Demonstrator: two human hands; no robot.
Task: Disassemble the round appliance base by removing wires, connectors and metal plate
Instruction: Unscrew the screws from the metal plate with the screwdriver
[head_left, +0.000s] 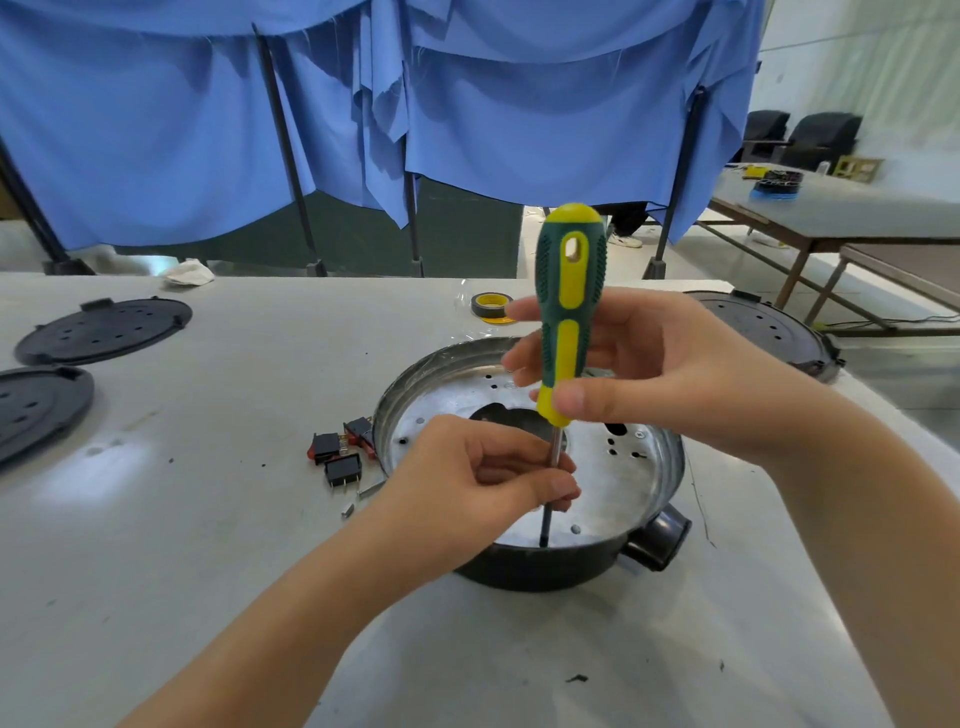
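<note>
At the table's near middle, the round appliance base (530, 467) is sitting open side up. The right hand (670, 374) is gripping the screwdriver (566, 317) by its handle, holding it upright, while the left hand (478, 473) is pinching the shaft, probably steadying the tip on a screw at six o'clock of the metal plate (618, 483) inside. I'm seeing no wires in there. Rocker switches (340, 454) and loose screws (363, 493) are lying just outside at nine o'clock.

white table (208, 519) | appliance base (545, 571) | switches (340, 452) | tape roll (491, 306) | black lids (104, 327)
</note>
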